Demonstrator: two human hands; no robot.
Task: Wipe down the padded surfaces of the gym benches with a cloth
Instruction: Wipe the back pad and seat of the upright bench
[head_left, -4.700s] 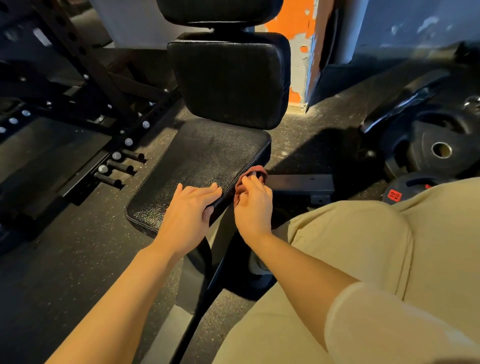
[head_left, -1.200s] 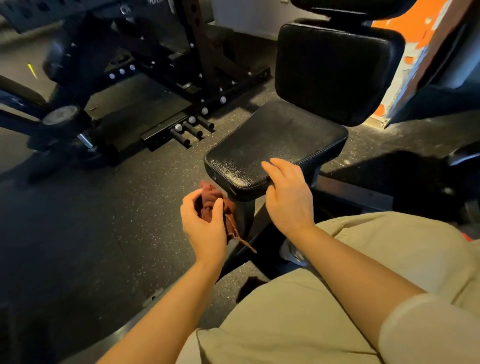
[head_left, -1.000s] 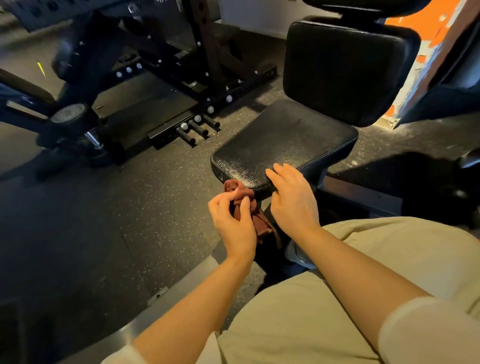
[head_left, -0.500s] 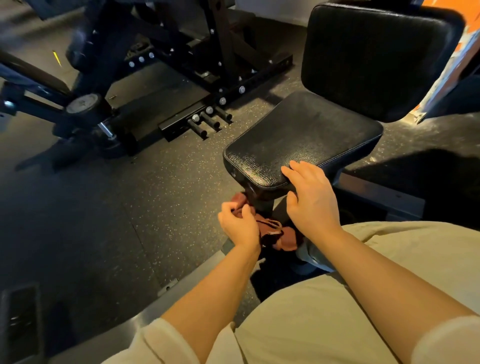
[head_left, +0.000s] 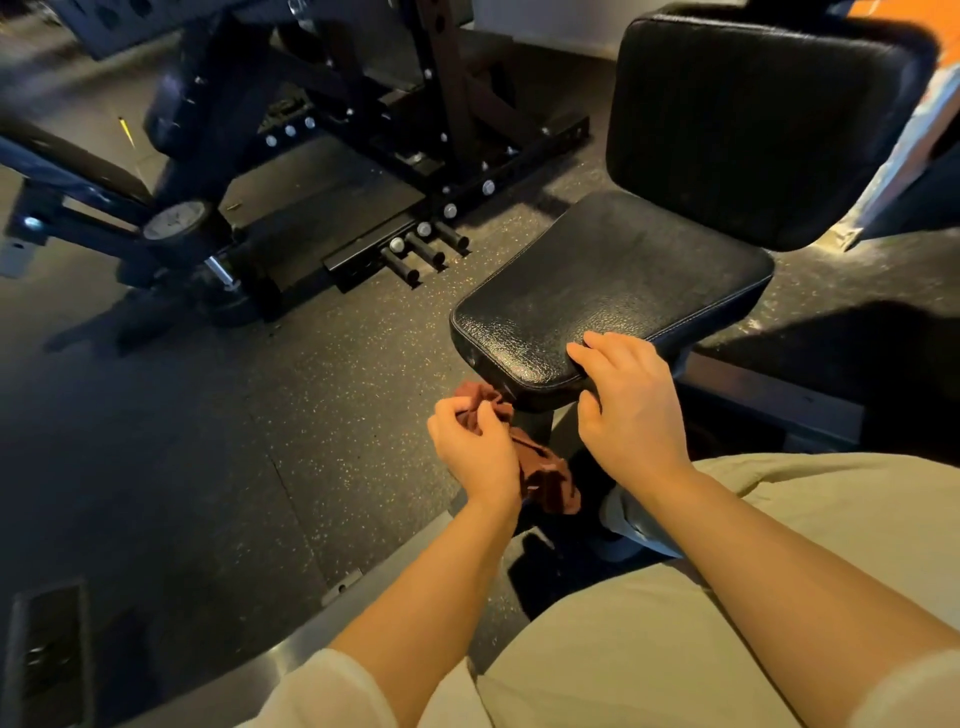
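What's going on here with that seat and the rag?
A person is crouched at a black padded gym seat to clean it. Their left hand grips a crumpled reddish-brown cloth just below the seat's front edge, with part of it hanging down. Their right hand rests on the seat's front corner, fingers curled over the edge. The cloth is not on the top of the pad at this moment. The upright black padded backrest stands behind the seat.
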